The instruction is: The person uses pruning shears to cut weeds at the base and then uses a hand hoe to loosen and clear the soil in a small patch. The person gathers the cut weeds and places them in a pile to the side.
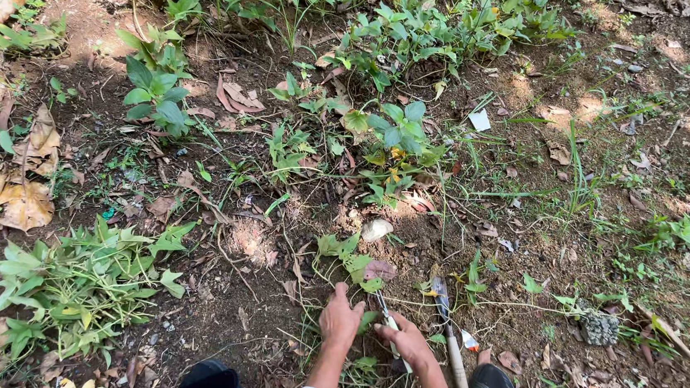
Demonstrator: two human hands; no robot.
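Surface: bare soil point(212, 290) outdoors, strewn with dry leaves point(21, 201) and weeds. Left hand point(341, 318) clutches a low green weed point(351, 263) ahead; right hand point(409, 341) is clenched around a thin metal tool point(386, 312).

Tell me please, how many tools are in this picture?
2. A small cutting tool is in the right hand, beside the left hand. A wooden-handled tool lies on the soil. Weeds may hide others.

head view, steeply down, near ground point(253, 294)
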